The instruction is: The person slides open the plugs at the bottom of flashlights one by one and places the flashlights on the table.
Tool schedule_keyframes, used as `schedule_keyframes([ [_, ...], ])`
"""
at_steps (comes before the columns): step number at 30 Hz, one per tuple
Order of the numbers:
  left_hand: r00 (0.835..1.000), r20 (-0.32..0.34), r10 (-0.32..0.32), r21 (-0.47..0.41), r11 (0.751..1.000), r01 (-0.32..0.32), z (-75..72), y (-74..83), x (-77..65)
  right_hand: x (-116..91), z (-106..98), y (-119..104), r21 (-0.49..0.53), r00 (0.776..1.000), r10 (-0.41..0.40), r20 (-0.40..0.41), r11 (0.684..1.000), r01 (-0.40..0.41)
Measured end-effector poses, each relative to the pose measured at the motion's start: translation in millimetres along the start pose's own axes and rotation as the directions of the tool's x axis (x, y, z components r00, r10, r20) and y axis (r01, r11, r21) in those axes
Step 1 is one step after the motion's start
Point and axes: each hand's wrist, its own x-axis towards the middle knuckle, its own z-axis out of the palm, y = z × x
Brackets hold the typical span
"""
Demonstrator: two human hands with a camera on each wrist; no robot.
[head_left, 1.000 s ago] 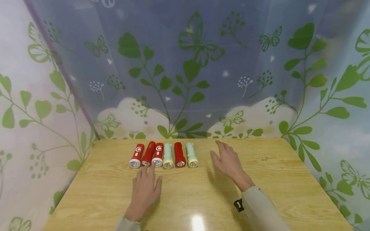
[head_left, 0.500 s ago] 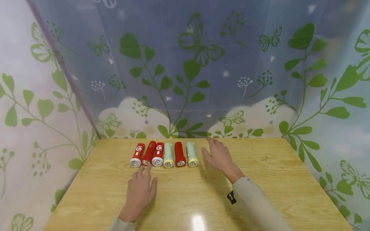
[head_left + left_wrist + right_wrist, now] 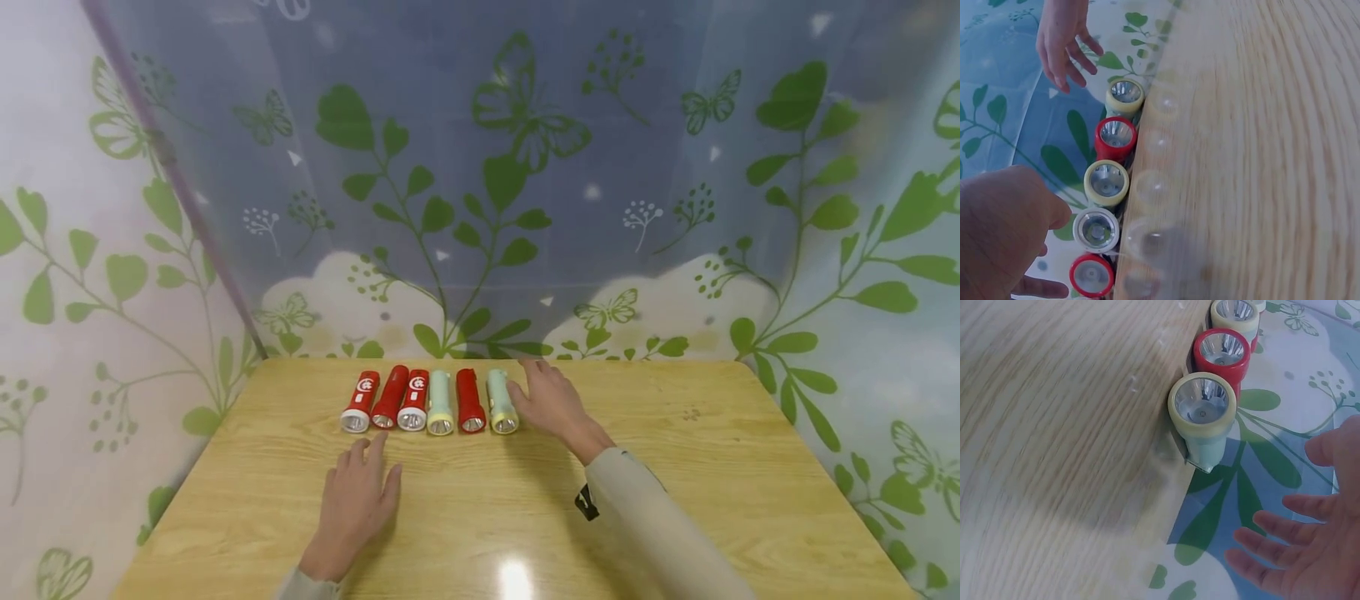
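Observation:
A row of several flashlights lies on the wooden table in the head view, lenses facing me. From the left come a red one with a white head (image 3: 360,400), a plain red one (image 3: 391,397), another red one with a white head (image 3: 414,400), a mint green one (image 3: 440,402), a red one (image 3: 470,400) and a mint green one (image 3: 501,400). My left hand (image 3: 352,500) hovers in front of the row's left part, fingers spread, holding nothing. Beside the rightmost mint flashlight is my right hand (image 3: 553,402), fingers loosely extended; in the right wrist view it looks apart from that flashlight (image 3: 1204,419).
The wooden table (image 3: 465,517) carries the row near its back edge. Behind it hangs a printed curtain (image 3: 480,208) with leaves and butterflies, and similar cloth stands at both sides. A small black device (image 3: 587,502) sits under the right sleeve.
My right hand has moved left, closer to the rightmost mint flashlight. My left hand has drawn back slightly toward me and left from the row. The flashlights keep their order.

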Motion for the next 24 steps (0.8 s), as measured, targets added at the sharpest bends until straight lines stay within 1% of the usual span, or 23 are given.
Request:
schedule_keyframes([
  [5, 1.000, 0.019, -0.011, -0.002, 1.000, 0.011, 1.0, -4.6, 0.0, 7, 6, -2, 0.029, 0.998, 0.037, 0.059, 0.999, -0.039],
  [12, 0.997, 0.070, -0.023, 0.017, 1.000, 0.022, -3.9, -8.8, 0.8, 16, 17, -4, 0.061, 0.990, 0.088, 0.109, 0.994, -0.095],
  [18, 0.997, 0.076, -0.028, 0.024, 0.999, 0.026, -1.4, -11.6, 0.8, 19, 25, -6, 0.063, 0.987, 0.111, 0.120, 0.991, -0.119],
  [24, 0.997, 0.067, -0.024, 0.027, 0.999, 0.022, 1.6, -12.6, -1.8, 20, 35, -1, 0.111, 0.973, 0.166, 0.161, 0.977, -0.185],
])
